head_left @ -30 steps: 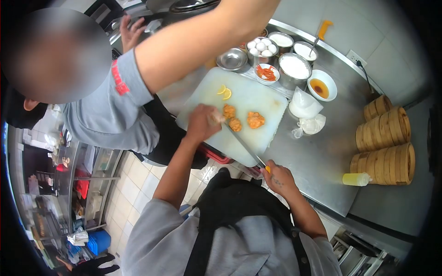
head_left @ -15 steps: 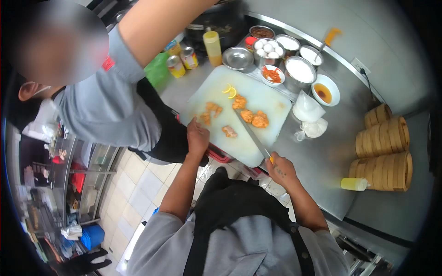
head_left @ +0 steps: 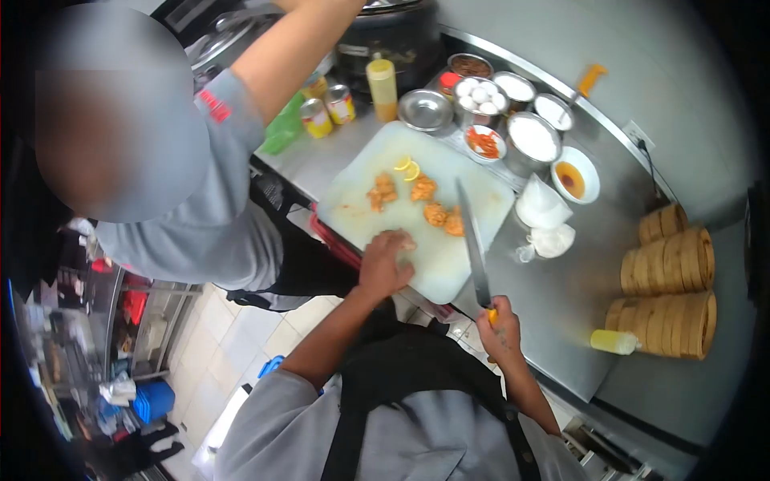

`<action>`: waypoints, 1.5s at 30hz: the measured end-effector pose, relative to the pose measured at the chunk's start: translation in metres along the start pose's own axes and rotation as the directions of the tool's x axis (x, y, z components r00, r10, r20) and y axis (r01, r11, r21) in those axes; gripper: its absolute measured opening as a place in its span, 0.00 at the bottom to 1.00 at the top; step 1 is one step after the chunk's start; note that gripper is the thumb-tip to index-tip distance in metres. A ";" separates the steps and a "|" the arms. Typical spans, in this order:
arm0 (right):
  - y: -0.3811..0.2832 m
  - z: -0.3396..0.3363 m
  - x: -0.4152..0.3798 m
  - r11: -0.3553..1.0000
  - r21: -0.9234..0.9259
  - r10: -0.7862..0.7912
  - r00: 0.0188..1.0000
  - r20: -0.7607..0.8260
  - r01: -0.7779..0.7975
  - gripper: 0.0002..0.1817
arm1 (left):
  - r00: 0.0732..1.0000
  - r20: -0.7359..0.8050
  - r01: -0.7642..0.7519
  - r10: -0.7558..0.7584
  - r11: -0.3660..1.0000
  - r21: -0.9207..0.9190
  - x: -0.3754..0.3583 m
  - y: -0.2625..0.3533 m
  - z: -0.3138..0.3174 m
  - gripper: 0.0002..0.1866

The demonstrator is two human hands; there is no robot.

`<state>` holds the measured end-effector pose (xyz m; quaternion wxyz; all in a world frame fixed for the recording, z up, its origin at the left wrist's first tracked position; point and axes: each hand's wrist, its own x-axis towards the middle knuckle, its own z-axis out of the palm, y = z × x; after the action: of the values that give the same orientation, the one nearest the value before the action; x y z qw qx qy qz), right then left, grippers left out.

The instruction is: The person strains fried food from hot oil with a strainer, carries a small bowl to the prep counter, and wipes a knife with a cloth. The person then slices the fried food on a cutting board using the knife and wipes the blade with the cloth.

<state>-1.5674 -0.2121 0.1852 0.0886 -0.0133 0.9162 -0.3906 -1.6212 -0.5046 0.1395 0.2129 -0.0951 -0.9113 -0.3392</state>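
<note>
My right hand [head_left: 500,327] is closed round the orange handle of a long knife [head_left: 475,252], its blade over the right part of the white cutting board [head_left: 361,232]. My left hand [head_left: 387,264] lies at the near left part of the board, its fingers on a pale piece of meat [head_left: 406,240] that they partly cover. Farther back are cut orange pieces [head_left: 382,192], two lemon slices [head_left: 411,170] and orange fried pieces [head_left: 435,213].
A co-worker's arm [head_left: 293,56] reaches across at upper left. Behind the board stand a squeeze bottle [head_left: 382,90], a metal plate [head_left: 425,110], a bowl of eggs [head_left: 480,97] and a sauce bowl [head_left: 575,175]. Bamboo steamers [head_left: 670,321] stack at right.
My left hand has moved right onto the pale piece. The knife has lifted and swung right, away from the fried pieces. The cut pieces at left are now gathered together, farther back.
</note>
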 end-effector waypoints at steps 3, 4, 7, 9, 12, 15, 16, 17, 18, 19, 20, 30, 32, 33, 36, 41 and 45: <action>0.004 -0.003 0.013 1.000 0.006 0.018 0.999 0.045 -0.018 0.13 | 0.989 0.001 0.144 -0.146 0.977 0.159 -0.006 0.011 0.013 0.22; 0.004 -0.005 0.020 0.999 0.006 0.032 0.998 0.055 -0.032 0.13 | 0.983 -0.017 0.181 -0.181 0.971 0.156 -0.005 0.004 0.021 0.22; 0.008 -0.001 0.032 0.999 0.016 0.037 0.992 0.119 -0.040 0.13 | 0.963 -0.059 0.271 -0.264 0.945 0.186 -0.005 -0.015 0.015 0.24; 0.002 -0.001 0.036 0.999 0.028 0.025 0.989 0.144 -0.030 0.14 | 0.947 -0.070 0.320 -0.312 0.922 0.216 -0.005 -0.021 -0.002 0.26; -0.018 0.004 0.042 0.988 -0.096 -0.104 0.982 0.156 0.120 0.15 | 0.954 -0.155 0.282 -0.257 0.945 0.167 -0.006 -0.030 -0.032 0.24; -0.032 0.020 0.052 0.971 -0.053 -0.220 0.956 0.192 0.234 0.15 | 0.940 -0.266 0.231 -0.215 0.972 0.030 -0.010 -0.046 -0.034 0.23; -0.037 0.026 0.058 0.948 -0.129 -0.257 0.938 0.234 0.292 0.14 | 0.944 -0.231 0.253 -0.235 0.966 0.052 -0.010 -0.050 -0.033 0.22; -0.043 0.030 0.065 0.914 -0.200 -0.293 0.915 0.279 0.353 0.14 | 0.947 -0.199 0.273 -0.254 0.959 0.076 -0.010 -0.052 -0.032 0.20; -0.050 0.034 0.070 0.912 -0.206 -0.293 0.914 0.283 0.356 0.14 | 0.944 -0.203 0.278 -0.259 0.958 0.071 -0.010 -0.050 -0.031 0.20; -0.055 0.038 0.075 0.881 -0.244 -0.321 0.891 0.320 0.405 0.14 | 0.942 -0.206 0.287 -0.265 0.954 0.090 -0.010 -0.048 -0.029 0.18; -0.060 0.040 0.080 0.847 -0.280 -0.346 0.867 0.358 0.453 0.14 | 0.940 -0.209 0.297 -0.270 0.949 0.109 -0.008 -0.045 -0.027 0.15; -0.090 0.024 0.113 0.674 -0.396 -0.374 0.749 0.546 0.624 0.14 | 0.925 -0.252 0.314 -0.284 0.945 0.087 -0.003 -0.059 -0.014 0.10; -0.101 0.015 0.114 0.691 -0.401 -0.293 0.740 0.605 0.602 0.15 | 0.929 -0.235 0.296 -0.285 0.955 0.012 -0.002 -0.062 -0.015 0.09; -0.098 0.025 0.118 0.690 -0.399 -0.292 0.736 0.610 0.604 0.15 | 0.927 -0.236 0.302 -0.291 0.953 0.012 -0.001 -0.065 -0.018 0.09; -0.077 0.079 0.130 0.744 -0.230 -0.436 0.716 0.545 0.628 0.15 | 0.936 -0.157 0.313 -0.315 0.949 -0.040 -0.003 -0.065 -0.018 0.08; -0.109 0.111 0.158 0.761 -0.271 -0.417 0.765 0.491 0.589 0.15 | 0.945 -0.232 0.226 -0.231 0.973 -0.051 -0.003 -0.070 -0.013 0.09; -0.103 0.058 0.126 0.907 -0.149 -0.339 0.893 0.296 0.394 0.17 | 0.962 -0.097 0.244 -0.254 0.964 -0.108 0.015 -0.050 -0.015 0.11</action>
<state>-1.6863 -0.3372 0.2008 0.1321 -0.2473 0.9123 -0.2985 -1.6460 -0.5520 0.1276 0.2134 0.0289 -0.8857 -0.4112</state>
